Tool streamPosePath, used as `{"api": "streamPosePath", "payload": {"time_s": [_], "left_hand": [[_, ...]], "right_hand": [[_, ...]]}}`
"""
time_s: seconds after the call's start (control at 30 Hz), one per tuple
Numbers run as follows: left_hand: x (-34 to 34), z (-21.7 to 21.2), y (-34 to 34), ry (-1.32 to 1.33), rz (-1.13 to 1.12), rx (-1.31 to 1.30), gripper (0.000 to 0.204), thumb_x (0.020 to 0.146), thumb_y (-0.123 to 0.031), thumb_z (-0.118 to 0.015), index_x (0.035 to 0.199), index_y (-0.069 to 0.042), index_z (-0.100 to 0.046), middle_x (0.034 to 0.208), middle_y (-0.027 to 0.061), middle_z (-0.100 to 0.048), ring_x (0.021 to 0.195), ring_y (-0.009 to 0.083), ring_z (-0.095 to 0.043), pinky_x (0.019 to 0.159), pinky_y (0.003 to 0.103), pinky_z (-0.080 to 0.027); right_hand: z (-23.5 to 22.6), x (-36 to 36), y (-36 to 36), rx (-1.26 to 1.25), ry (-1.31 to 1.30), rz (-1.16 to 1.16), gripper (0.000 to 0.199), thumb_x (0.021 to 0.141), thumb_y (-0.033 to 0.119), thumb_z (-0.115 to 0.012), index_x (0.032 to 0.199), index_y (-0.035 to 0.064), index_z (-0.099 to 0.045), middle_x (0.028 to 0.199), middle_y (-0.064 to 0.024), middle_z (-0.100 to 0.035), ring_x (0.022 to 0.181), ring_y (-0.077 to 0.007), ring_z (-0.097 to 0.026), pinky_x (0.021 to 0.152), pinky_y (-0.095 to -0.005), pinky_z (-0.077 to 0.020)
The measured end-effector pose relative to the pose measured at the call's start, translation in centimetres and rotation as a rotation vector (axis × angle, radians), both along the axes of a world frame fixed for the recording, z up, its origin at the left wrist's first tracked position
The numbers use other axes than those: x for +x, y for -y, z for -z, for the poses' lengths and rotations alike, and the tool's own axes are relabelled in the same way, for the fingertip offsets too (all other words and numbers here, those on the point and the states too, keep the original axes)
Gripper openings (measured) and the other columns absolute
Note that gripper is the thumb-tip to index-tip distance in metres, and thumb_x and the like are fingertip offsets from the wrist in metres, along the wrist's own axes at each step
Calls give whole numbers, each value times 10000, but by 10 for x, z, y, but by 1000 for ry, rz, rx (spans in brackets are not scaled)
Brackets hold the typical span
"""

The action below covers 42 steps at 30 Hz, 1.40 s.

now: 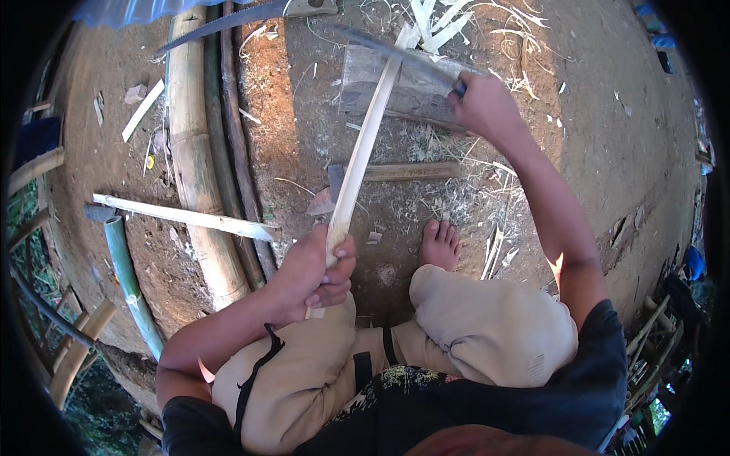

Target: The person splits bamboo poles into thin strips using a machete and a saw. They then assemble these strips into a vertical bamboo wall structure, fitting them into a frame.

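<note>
My left hand (315, 273) is closed around the near end of a long, pale bamboo strip (363, 159). The strip slants away from me, its far part over a wooden block (366, 82) on the ground. In my right hand (490, 110) is the dark handle of a long-bladed knife (427, 67). Its blade points left and lies across the strip near the far end; whether it cuts in or only touches, I cannot tell. Pale peeled slivers (445, 26) spread out just beyond the block.
A wooden-handled tool with a metal head (411, 171) lies below the block. To the left are a thick bamboo pole (192, 152), a split bamboo piece (182, 216) across it, a green bamboo tube (129, 273) and a saw (228, 25). Curled shavings (525, 45) litter the dirt.
</note>
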<state>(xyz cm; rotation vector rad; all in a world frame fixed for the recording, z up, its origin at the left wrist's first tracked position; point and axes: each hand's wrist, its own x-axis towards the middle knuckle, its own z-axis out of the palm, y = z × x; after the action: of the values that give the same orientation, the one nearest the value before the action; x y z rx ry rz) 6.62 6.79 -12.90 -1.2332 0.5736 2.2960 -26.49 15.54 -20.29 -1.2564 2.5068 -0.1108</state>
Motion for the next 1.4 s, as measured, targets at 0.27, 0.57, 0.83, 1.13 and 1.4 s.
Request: {"api": "streamPosePath", "payload": {"time_s": [0.27,0.57,0.83,1.13,1.4], "left_hand": [[12,3,2,-6,-3,-2,365,1056,-355,-210,830,-134,-393,539,-19,-303,317,107,-232,337,286,-210],[8,1,7,-12,7,-5,388,1067,-372,-205,828,-131,-393,534,-21,-295,322,102,-233,337,288,-211],[5,3,3,43,69,-123,388,1061,-367,-195,813,-131,-378,540,-9,-301,340,114,-226,339,287,-211],[-6,31,-9,31,-36,-640,446,1096,-467,-323,928,-83,-474,589,23,-414,351,144,-393,343,297,-332],[-24,19,16,-117,-203,-247,510,1065,-556,-345,1064,-62,-472,688,61,-510,400,182,-509,368,305,-421]], "right_hand": [[-22,52,-18,-31,92,-145,167,844,177,-679,874,14,-664,717,-203,-684,671,-364,-705,679,-462,-581],[-13,32,-16,-22,64,-97,218,858,226,-678,905,13,-680,740,-181,-701,684,-336,-707,696,-444,-582],[8,-50,9,121,-108,213,290,880,263,-663,1002,7,-726,903,-241,-724,844,-393,-723,797,-479,-586],[14,-34,-38,-101,-21,359,277,862,257,-679,875,-19,-697,774,-241,-699,782,-385,-717,744,-461,-559],[-5,76,-69,-395,263,62,199,800,134,-735,926,39,-615,709,-147,-644,613,-306,-668,583,-389,-526]]}}
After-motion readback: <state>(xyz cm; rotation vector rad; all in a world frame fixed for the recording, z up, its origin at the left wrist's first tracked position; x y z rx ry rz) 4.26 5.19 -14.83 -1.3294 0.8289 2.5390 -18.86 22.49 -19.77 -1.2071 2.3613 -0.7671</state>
